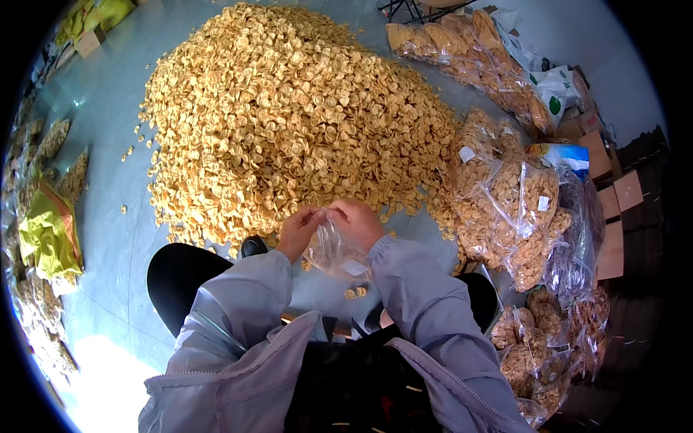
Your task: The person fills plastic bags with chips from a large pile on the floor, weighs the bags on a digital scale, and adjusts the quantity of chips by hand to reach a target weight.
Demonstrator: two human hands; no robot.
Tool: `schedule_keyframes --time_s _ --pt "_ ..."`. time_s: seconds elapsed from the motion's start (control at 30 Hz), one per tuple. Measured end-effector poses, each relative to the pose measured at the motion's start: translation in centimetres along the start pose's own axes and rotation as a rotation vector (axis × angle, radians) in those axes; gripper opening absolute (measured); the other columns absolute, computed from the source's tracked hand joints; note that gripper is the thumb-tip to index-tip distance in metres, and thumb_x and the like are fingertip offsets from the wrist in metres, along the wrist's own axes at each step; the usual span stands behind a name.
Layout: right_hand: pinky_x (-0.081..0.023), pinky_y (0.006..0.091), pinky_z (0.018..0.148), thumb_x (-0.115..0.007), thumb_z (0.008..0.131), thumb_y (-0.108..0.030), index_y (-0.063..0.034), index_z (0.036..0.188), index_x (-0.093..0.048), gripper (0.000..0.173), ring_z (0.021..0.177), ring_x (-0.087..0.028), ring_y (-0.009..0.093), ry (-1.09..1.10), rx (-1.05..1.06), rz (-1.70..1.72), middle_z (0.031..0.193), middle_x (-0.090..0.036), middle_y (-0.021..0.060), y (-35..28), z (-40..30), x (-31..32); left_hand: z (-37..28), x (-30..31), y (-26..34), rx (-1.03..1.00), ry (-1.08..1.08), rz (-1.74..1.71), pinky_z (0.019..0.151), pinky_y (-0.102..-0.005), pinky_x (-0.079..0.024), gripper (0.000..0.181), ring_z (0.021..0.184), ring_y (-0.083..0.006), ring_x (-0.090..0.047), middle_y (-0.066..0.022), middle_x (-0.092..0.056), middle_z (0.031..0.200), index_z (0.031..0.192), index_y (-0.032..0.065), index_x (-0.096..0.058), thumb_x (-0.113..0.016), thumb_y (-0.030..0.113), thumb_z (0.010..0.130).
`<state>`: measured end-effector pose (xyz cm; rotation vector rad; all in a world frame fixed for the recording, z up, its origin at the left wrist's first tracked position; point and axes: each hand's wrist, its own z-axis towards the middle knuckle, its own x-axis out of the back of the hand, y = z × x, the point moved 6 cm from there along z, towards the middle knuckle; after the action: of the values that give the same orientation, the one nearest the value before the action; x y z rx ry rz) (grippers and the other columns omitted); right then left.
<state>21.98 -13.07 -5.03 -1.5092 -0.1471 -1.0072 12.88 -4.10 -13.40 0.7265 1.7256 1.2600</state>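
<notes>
Between my knees hangs a clear plastic bag (337, 250) with a white label on its lower side. My left hand (299, 230) pinches the gathered top edge of the bag. Close against it, my right hand (358, 221) grips the same edge, so the fingertips of both hands nearly meet. The bag looks thin and mostly slack; whether anything is inside cannot be made out. Just beyond my hands rises a large heap of dried, pale golden slices (303, 124), spread over the grey floor (108, 238). A few loose slices (355, 293) lie on the floor below the bag.
Clear bags filled with slices (503, 200) are stacked at my right. Longer filled bags (471, 65) lie at the back right. Cardboard boxes (610, 203) line the far right. On the left are a yellow-green sack (50, 233) and more filled bags (73, 176).
</notes>
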Motion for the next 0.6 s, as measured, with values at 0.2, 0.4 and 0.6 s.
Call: schedule_keyframes --time_s 0.2,0.4,0.6 --pt "-0.044 0.0411 0.06 -0.054 0.083 -0.016 -0.0068 0.083 -0.055 0.01 0.071 -0.056 0.033 0.03 -0.041 -0.15 0.078 -0.058 0.0127 1.2 -1.7 0.2 -0.2 0.8 -0.5 0.056 0.2 -0.085 0.066 -0.0211 -0.044 0.015 0.073 -0.0069 -0.053 0.0022 -0.058 0.079 0.095 0.0074 -0.059 -0.056 0.022 0.09" --pt "-0.045 0.0417 0.063 -0.052 0.085 -0.02 -0.0086 0.085 -0.055 0.012 0.076 -0.058 0.033 -0.058 -0.332 -0.301 0.082 -0.06 0.0127 7.1 -9.3 2.8 0.9 3.2 -1.6 0.018 0.308 -0.188 0.062 -0.0215 -0.04 0.015 0.068 -0.0068 -0.047 0.0017 -0.055 0.078 0.091 0.0053 -0.057 -0.055 0.02 0.09" --pt "-0.046 0.0444 0.065 -0.049 0.085 -0.024 -0.0093 0.086 -0.056 0.017 0.078 -0.059 0.035 -0.206 -0.403 -0.408 0.079 -0.061 0.0132 8.6 -14.5 8.0 1.3 2.6 -2.5 0.111 0.303 -0.226 0.08 -0.0254 -0.045 0.011 0.089 -0.009 -0.053 0.0018 -0.057 0.093 0.095 0.0104 -0.058 -0.058 0.02 0.089"
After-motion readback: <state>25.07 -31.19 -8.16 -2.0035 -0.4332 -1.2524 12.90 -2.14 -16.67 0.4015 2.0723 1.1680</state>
